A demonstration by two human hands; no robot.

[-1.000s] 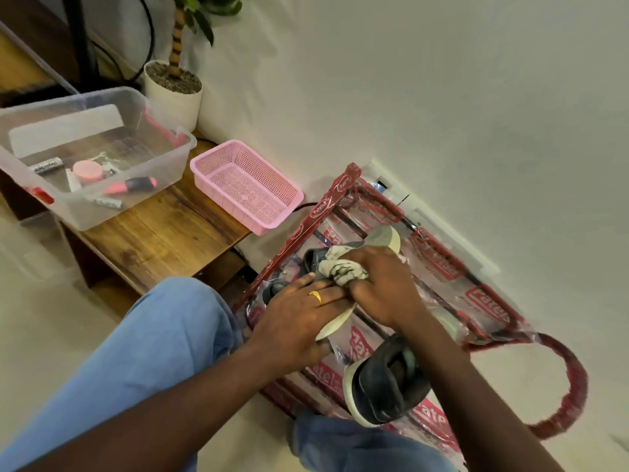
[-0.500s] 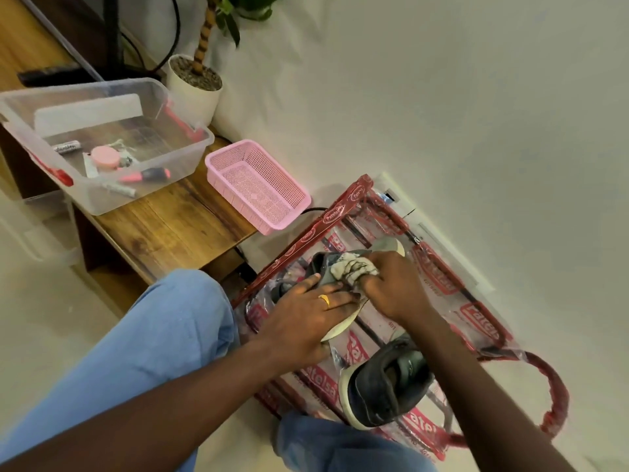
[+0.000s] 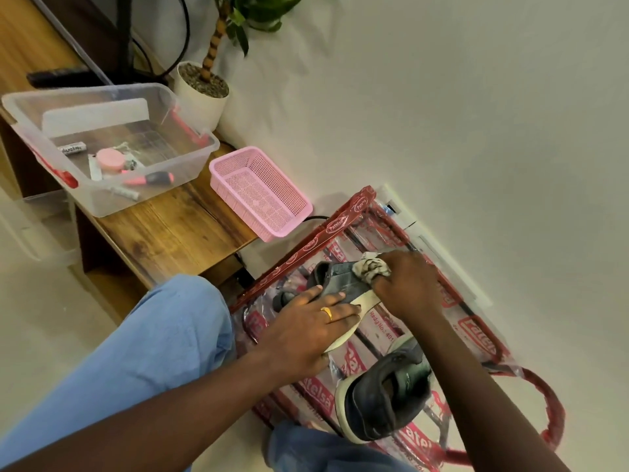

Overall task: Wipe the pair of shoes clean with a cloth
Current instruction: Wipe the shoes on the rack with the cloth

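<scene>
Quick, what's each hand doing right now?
Left hand: open, fingers laid flat, pressing on the shoe.
Right hand: closed round the bunched cloth, held against that shoe.

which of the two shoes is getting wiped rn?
The farther dark grey cream-soled shoe: the left hand presses down on it and the right hand rubs the crumpled cloth on it. The nearer dark shoe lies untouched.
</scene>
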